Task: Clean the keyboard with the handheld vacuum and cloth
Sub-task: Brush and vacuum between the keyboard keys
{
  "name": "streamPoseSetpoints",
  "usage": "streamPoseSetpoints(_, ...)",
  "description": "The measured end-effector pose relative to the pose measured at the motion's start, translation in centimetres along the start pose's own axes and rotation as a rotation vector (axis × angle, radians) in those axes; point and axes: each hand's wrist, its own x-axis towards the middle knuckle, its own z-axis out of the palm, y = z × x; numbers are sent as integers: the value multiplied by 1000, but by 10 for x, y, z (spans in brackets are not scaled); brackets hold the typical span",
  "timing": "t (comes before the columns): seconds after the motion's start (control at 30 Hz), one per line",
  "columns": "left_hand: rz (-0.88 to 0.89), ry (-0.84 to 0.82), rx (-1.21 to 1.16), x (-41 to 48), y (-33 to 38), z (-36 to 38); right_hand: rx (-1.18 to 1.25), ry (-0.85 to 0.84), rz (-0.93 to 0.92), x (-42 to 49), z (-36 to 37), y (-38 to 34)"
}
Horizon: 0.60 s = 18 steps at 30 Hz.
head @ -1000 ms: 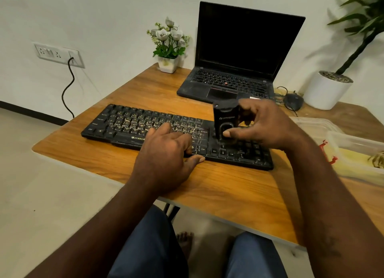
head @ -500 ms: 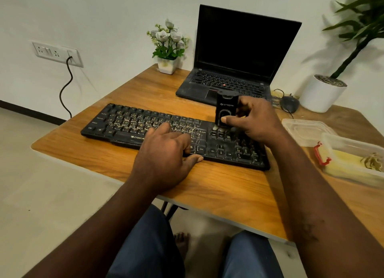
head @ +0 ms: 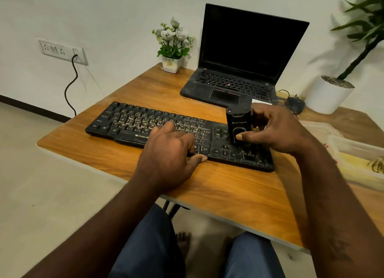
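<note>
A black keyboard (head: 145, 125) with dusty, littered keys lies across the wooden table (head: 228, 194). My left hand (head: 170, 161) rests flat on its front middle, fingers on the keys and thumb at the front edge. My right hand (head: 276, 130) grips a small black handheld vacuum (head: 238, 121), which stands upright with its lower end on the keys at the keyboard's right part. No cloth is clearly in view.
An open black laptop (head: 239, 69) sits behind the keyboard, with a small flower pot (head: 171, 64) to its left, a mouse (head: 295, 104) and a large white plant pot (head: 328, 94) to its right. Clear plastic containers (head: 357, 153) stand at the table's right edge.
My right hand has shifted the vacuum slightly over the right part of the keyboard, away from me and then back toward me. My left hand has stayed on the keys.
</note>
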Motion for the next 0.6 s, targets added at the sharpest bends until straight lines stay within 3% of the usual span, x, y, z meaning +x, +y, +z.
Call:
streamPoseSetpoints(0.23, -1, -22, 9, 0, -1, -1, 26, -1, -110, 9, 39, -29)
streamPoseSetpoints(0.43, -5, -24, 14, 0, -1, -1, 123, -54, 94, 1, 4, -10)
streamPoseSetpoints(0.6, -1, -36, 13, 1, -1, 0, 149, -25, 102, -4, 5, -11)
